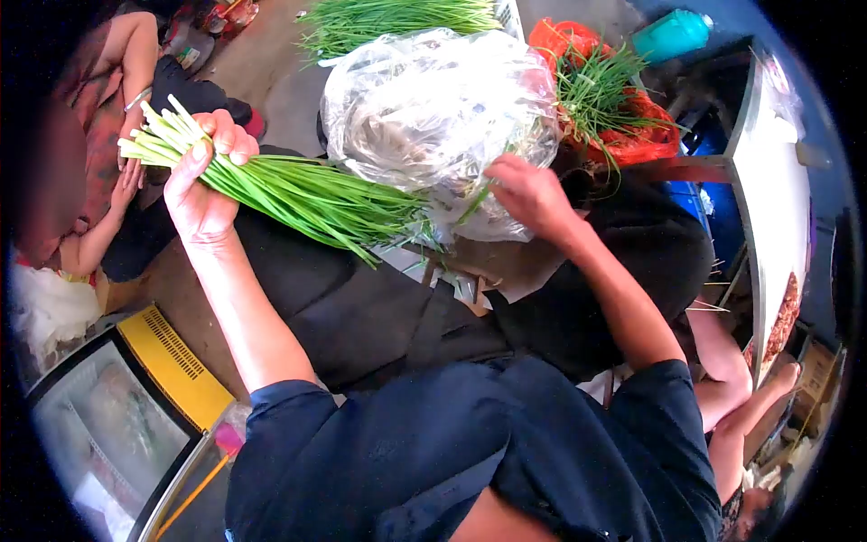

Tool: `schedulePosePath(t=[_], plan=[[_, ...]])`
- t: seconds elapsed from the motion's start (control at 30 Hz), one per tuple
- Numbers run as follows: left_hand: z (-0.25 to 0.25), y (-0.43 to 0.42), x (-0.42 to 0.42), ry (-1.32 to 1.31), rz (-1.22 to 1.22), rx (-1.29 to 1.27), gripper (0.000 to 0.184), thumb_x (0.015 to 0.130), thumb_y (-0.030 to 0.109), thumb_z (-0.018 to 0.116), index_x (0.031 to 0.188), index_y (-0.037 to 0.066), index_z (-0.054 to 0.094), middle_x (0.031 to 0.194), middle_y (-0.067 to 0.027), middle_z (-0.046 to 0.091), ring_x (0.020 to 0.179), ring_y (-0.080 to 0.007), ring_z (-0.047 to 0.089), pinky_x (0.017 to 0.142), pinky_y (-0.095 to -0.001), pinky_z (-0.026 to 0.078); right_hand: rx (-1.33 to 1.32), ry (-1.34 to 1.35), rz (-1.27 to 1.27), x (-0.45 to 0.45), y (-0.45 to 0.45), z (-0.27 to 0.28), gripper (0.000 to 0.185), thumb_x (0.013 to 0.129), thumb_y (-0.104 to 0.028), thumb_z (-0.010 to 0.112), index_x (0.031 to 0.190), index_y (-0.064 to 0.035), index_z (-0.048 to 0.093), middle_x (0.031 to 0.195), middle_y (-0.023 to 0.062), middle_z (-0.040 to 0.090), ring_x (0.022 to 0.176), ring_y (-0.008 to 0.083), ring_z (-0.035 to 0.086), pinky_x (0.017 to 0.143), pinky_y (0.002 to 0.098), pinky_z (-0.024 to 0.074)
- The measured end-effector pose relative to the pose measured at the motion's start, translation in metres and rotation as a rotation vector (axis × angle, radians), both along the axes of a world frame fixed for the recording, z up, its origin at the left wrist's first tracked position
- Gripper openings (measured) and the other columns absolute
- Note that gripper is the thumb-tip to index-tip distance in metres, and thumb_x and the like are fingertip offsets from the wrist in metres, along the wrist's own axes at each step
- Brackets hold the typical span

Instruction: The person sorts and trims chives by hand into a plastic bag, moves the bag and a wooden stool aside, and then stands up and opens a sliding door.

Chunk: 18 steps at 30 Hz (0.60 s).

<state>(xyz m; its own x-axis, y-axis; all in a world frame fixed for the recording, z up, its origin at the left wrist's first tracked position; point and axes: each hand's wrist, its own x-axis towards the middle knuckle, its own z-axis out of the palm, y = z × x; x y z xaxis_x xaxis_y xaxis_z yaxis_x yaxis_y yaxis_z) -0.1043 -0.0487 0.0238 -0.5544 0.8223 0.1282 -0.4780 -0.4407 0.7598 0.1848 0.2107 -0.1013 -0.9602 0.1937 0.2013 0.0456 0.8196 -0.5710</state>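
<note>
My left hand (208,185) is wrapped round a thick bunch of green chives (307,194) near their pale cut ends. The bunch lies slanted, its leafy tips pointing right above my lap. To the right, my right hand (533,194) is closed at the fingertips, with a short green chive blade (473,204) hanging from them. Just behind that hand bulges a large clear plastic bag (438,99); its contents are hard to make out. Several loose green bits lie near the bunch's tips.
More chives (397,23) are piled at the top. A red plastic bag (637,135) with tangled greens sits right of the clear bag, near a teal container (673,36). Another person's arm (140,63) is at left. A yellow-edged glass case (176,361) stands lower left.
</note>
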Motion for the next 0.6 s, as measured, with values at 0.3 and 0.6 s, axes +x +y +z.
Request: schedulePosePath(t=[0.3,0.6], plan=[[0.000,-0.003,0.001,0.046,-0.010,-0.006,0.023,0.078,0.011,0.069,0.094,0.000,0.056,0.077,-0.0075,0.049,0.069,-0.0195,0.047,0.063,-0.0295,0.038,0.177,-0.168,0.028,-0.008,-0.005,-0.028,0.007,0.078,-0.007,0.055,0.082,-0.0031,0.051,0.089,0.0132,0.055,0.069,0.0369,0.059,0.060,0.0467,0.0487],[0.001,-0.003,0.007,0.095,-0.023,-0.092,0.024,0.078,0.017,0.071,0.091,0.005,0.055,0.075,-0.0035,0.046,0.064,-0.0159,0.044,0.062,-0.0281,0.033,-0.108,0.034,-0.223,-0.022,-0.006,0.010,0.009,0.082,-0.009,0.062,0.090,-0.0048,0.060,0.086,0.0147,0.063,0.074,0.0350,0.062,0.064,0.0392,0.0498]])
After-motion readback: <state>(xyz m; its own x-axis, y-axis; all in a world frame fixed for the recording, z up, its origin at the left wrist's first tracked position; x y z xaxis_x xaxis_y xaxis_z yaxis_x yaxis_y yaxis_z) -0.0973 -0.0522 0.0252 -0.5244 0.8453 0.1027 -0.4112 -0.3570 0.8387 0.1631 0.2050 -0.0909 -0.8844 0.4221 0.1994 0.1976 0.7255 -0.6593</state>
